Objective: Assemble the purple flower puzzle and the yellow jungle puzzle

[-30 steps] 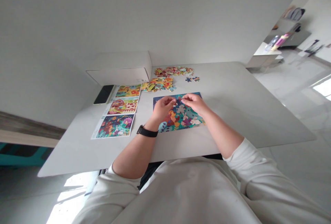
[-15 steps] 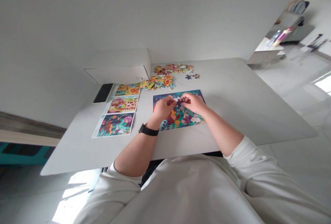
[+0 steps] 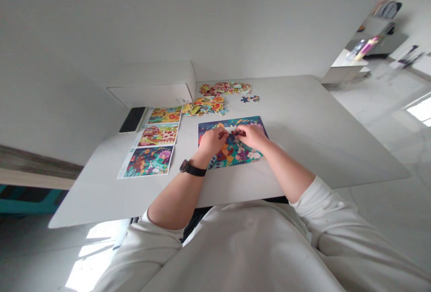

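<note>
Puzzle piece [image 3: 232, 134], small and dark, is sitting at the upper middle of the puzzle board [image 3: 243, 155], low over its surface; can't tell if it's touching. Left hand [image 3: 213, 140] and right hand [image 3: 252, 135] are both pinching it, fingers curled in, tips meeting on the piece from either side. Both hands are hovering over the board's upper half, and the black watch [image 3: 192, 169] on the left wrist is lying just off the board's near-left corner.

The board is lying flat on the white table [image 3: 319, 139]. Beyond the board's far edge, a loose-piece pile [image 3: 205, 107] is lying near, a second pile [image 3: 225, 88] farther back, and two blue pieces [image 3: 250, 99] are sitting apart from both. Left of the board, three picture cards [image 3: 158, 134] are lying in a column. Farther left of those is a black phone [image 3: 132, 119], and behind it a white box [image 3: 153, 86].
</note>
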### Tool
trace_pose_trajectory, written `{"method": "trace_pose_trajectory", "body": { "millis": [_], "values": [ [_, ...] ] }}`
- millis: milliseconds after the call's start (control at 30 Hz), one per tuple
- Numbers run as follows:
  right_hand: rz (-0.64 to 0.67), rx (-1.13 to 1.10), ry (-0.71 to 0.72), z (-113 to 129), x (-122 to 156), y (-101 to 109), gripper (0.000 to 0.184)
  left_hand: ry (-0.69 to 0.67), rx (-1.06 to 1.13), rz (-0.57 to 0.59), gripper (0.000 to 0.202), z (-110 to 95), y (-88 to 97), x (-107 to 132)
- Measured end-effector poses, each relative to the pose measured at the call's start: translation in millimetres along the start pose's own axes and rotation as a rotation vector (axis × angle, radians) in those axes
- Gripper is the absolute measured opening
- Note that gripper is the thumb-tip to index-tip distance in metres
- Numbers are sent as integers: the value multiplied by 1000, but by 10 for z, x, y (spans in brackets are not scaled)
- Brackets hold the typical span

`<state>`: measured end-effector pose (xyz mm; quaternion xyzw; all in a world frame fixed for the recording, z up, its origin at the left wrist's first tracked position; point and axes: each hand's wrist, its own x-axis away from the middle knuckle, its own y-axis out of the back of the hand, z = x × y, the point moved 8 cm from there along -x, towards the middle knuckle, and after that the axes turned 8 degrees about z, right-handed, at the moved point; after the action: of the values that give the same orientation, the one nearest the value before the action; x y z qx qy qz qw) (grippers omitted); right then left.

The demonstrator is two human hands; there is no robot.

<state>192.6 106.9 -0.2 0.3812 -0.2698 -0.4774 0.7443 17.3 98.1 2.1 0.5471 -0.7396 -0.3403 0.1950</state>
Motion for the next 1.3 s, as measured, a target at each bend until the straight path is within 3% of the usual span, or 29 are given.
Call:
{"method": "trace_pose_trajectory", "body": {
  "millis": [400, 700, 1067, 1300],
  "values": [
    [19, 199, -11, 4, -2, -28, 28, -61, -184, -25, 23, -13, 40, 10],
    [36, 215, -5, 6, 7, -67, 28, -104, -284, 82, 32, -21, -123, 3],
    [37, 236, -20, -1, 10, -72, 26, -88, -336, 123, 36, 4, -197, 20],
    [-41, 152, -21, -116, 14, 152, 30, -189, -357, 158, 39, -135, -187, 44]
  ]
}}
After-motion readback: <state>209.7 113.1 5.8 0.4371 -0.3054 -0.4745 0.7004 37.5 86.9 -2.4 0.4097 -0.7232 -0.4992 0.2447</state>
